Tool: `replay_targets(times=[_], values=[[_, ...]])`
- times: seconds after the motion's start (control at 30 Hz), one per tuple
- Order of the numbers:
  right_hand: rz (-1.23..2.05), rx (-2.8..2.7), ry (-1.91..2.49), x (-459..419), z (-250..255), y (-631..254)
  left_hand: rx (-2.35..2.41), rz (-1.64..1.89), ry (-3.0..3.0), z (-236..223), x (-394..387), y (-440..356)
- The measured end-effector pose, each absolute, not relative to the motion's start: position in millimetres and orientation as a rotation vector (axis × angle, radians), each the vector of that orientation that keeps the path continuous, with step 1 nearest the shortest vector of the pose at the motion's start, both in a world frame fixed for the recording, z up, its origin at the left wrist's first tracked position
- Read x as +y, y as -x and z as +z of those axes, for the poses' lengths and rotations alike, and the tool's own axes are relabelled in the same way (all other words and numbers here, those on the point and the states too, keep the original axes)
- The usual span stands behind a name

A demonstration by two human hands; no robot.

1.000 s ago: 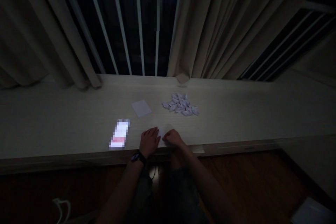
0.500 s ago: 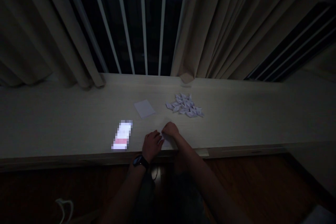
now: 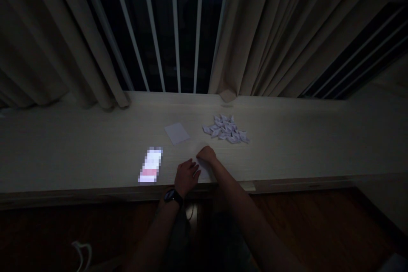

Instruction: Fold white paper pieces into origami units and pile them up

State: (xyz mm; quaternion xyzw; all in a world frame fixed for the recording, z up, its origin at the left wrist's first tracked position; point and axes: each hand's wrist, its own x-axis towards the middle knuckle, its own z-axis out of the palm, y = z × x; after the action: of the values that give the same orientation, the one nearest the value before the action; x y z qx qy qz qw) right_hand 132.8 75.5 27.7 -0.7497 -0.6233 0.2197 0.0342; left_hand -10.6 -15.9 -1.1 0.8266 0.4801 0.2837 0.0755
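Observation:
On the pale ledge by its front edge lies a small piece of white paper (image 3: 202,168), mostly covered by my hands. My right hand (image 3: 207,154) is closed, its fingers pinched at the far end of this paper. Just to the left, my left hand (image 3: 186,177) rests at the paper's left side with its fingers bent a little and spread apart. A dark watch (image 3: 173,196) is on my left wrist. Beyond the hands sit a flat white paper sheet (image 3: 177,133) and a cluster of several small folded paper pieces (image 3: 228,128).
A lit phone, its screen blurred (image 3: 151,165), lies left of my hands on the ledge (image 3: 302,144). Behind the ledge hang beige curtains (image 3: 255,29) beside a dark barred window (image 3: 165,29). Below is a dark wooden floor (image 3: 302,221), with a white curved object (image 3: 83,253) at lower left.
My left fingers have spread slightly away from the right hand, which stays at the paper's far end. The whole view has shifted slightly.

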Motion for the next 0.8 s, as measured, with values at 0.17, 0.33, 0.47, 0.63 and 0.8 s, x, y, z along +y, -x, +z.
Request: replay_targets(times=[0.17,0.33,0.47,0.63,0.8], values=[[0.72,-1.909,2.248,55,33,-138,1.462,0.824,-2.504,0,-17,10],[0.709,-1.9,2.241,30,36,-144,1.457,0.813,-2.518,2,-18,10],[0.699,-1.932,2.197,6,31,-152,1.456,0.812,-2.516,2,-19,9],[0.604,-1.945,2.129,-28,24,-156,1.478,0.821,-2.519,1,-20,9],[0.637,-2.034,2.093,-47,27,-157,1.462,0.828,-2.517,0,-18,9]])
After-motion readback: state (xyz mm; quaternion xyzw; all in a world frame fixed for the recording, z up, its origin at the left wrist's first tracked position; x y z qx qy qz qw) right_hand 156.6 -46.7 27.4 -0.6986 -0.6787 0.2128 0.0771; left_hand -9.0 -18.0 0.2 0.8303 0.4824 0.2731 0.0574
